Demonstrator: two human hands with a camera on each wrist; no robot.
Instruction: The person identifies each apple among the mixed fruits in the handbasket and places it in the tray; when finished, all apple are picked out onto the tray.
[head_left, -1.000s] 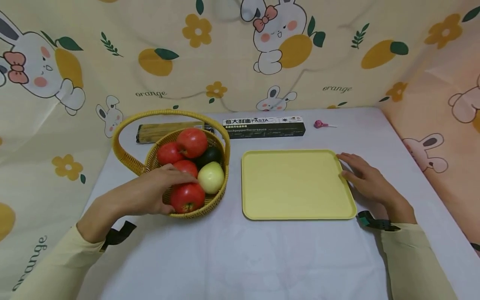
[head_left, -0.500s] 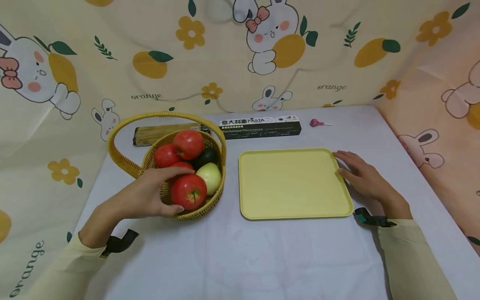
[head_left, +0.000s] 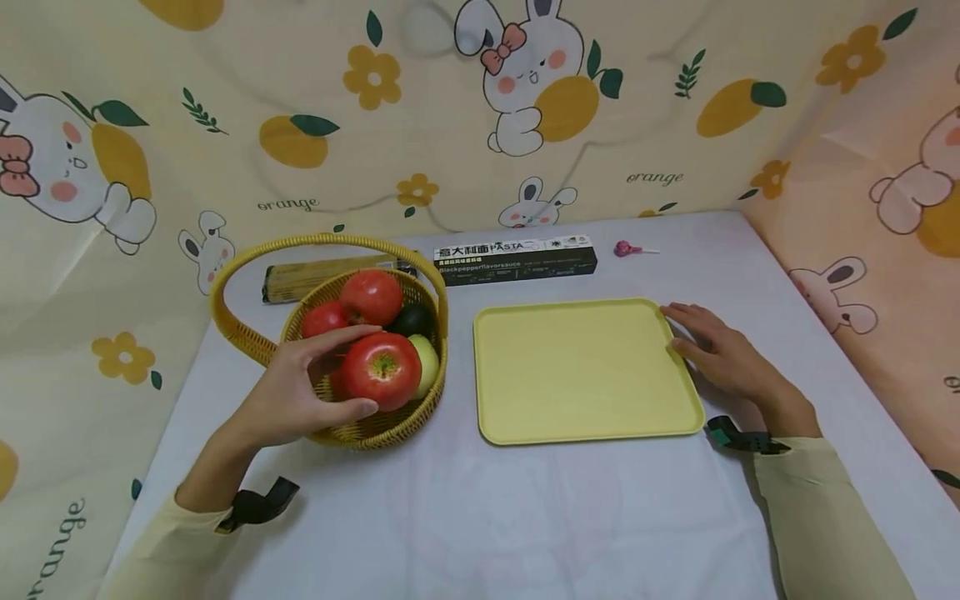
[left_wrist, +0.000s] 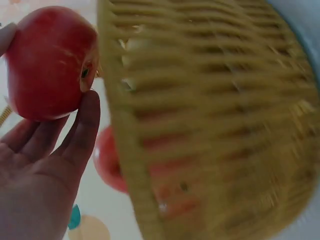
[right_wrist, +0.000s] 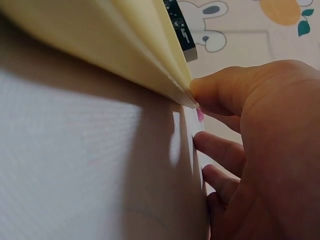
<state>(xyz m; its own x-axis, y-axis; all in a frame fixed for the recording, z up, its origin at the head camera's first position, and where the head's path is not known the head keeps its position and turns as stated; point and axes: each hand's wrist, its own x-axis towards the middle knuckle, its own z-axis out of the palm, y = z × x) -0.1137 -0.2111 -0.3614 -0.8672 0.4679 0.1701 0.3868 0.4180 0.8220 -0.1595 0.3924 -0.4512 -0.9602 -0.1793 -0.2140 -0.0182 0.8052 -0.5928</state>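
Observation:
My left hand (head_left: 288, 396) grips a red apple (head_left: 382, 372) between thumb and fingers. In the left wrist view the apple (left_wrist: 50, 62) is up near the level of the rim, beside the wicker wall. Below it stands the yellow wicker basket (head_left: 411, 427) with its tall handle. Inside lie other red fruits (head_left: 372, 297), a dark green fruit (head_left: 414, 319) and a pale green one (head_left: 428, 367), partly covered by the apple. My right hand (head_left: 727, 358) touches the right edge of a yellow tray (head_left: 585, 371); its thumb (right_wrist: 215, 90) meets the rim and its fingers reach down beside it.
Behind the basket lies a pack of dry spaghetti (head_left: 322, 277). A black and white pasta box (head_left: 517, 260) lies along the back, with a pink lollipop (head_left: 625, 248) to its right. White cloth (head_left: 525, 517) covers the table, and a printed backdrop rises behind.
My left hand has closed around the front apple and raised it out of its place in the basket, tipping its stem end into view. My right hand stays at the tray's edge.

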